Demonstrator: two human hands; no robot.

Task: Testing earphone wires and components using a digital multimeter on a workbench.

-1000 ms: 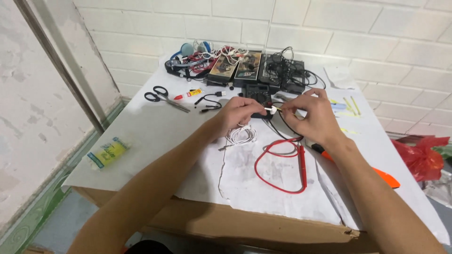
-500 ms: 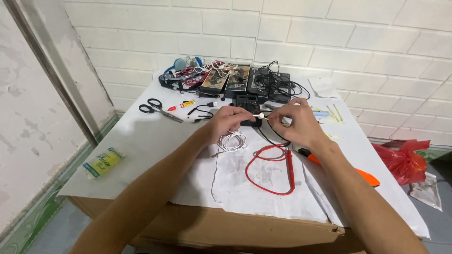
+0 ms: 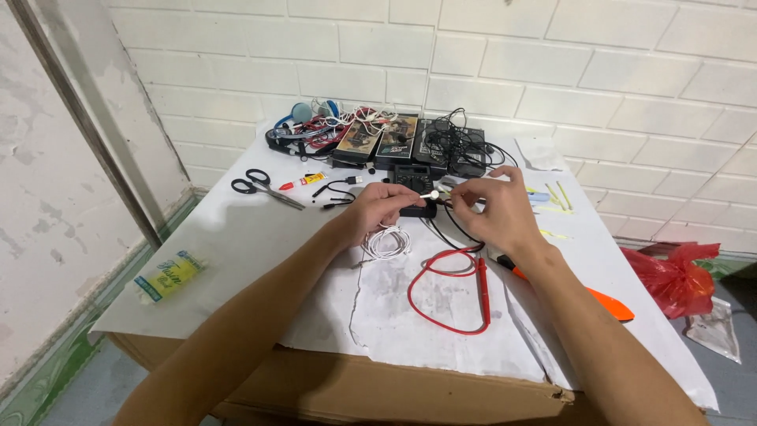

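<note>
My left hand (image 3: 380, 211) pinches a small white plug (image 3: 430, 194) of a thin white cable, whose coil (image 3: 386, 243) lies just under the hand. My right hand (image 3: 494, 209) is right beside it, fingers bent around thin black wires (image 3: 456, 226) near the plug. Both hands hover over a black meter (image 3: 414, 178) at the middle of the white paper-covered table (image 3: 236, 244). A red test lead (image 3: 441, 292) loops on the paper below my right hand, its probe pointing toward me.
Black scissors (image 3: 266, 187) and a small glue tube (image 3: 303, 181) lie left of the hands. Tangled cables, headphones (image 3: 303, 126) and dark boxes (image 3: 394, 142) fill the back edge by the brick wall. An orange-handled tool (image 3: 599, 300) lies at right, a yellow packet (image 3: 167, 276) at left, a red bag (image 3: 674, 276) off the table.
The view has shifted slightly; both hands stay together over the meter. The white plug now sticks out from my left fingers toward the right hand.
</note>
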